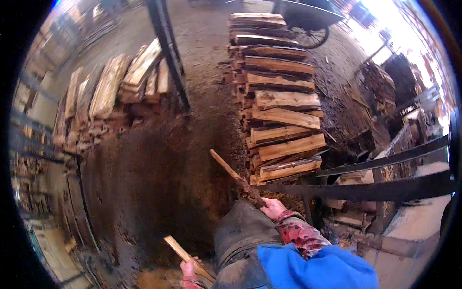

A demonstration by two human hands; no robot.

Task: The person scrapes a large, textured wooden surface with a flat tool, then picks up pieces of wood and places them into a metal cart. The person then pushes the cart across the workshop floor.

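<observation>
Near the lower edge my left hand (189, 268) is closed around a pale split wood slat (179, 249), which slants up and to the left. My right hand (273, 209), below a patterned red sleeve, grips a long, narrow strip of wood with dark bark (233, 177). That strip points up and left, past my dark trouser leg (245, 226). Just beyond my right hand stands a tall stack of split wood (286, 123), its pieces laid crosswise in a row running away from me. The fingertips of both hands are partly hidden.
Another stack of split wood (113, 91) stands to the left behind a dark metal post (168, 53). Dark metal rails (385, 188) cross at the right. A wheelbarrow (308, 19) stands beyond the row. The floor (159, 168) is dark brown dirt.
</observation>
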